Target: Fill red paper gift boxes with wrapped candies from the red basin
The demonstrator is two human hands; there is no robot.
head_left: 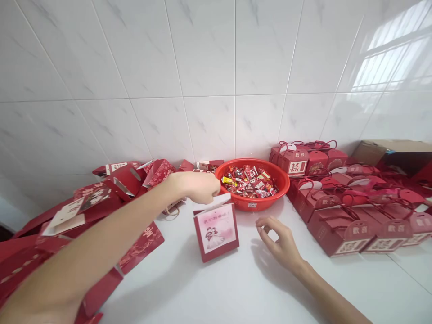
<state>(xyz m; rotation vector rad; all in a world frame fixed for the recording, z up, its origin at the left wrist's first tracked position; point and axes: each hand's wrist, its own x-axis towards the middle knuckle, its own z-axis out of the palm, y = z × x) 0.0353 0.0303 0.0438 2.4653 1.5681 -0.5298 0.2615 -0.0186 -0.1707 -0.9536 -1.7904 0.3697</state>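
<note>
A small red paper gift box (216,227) with a pink-and-white front, printed with a bridal couple, is tilted slightly over the white table in the middle. My left hand (202,186) reaches across from the left and is closed at the box's raised top flap; its fingertips are partly hidden. To the right of the box, my right hand (280,240) hovers low over the table. Its fingers are loosely curled, thumb and forefinger slightly apart, with nothing between them. Just behind the box sits a red plastic basin (251,204) of wrapped candies (251,182).
Folded red boxes with cord handles (351,229) stand in rows on the right. A brown cardboard carton (398,146) is behind them. On the left lies a heap of loose, unfolded red boxes (101,198). A white tiled wall (209,67) rises behind the table.
</note>
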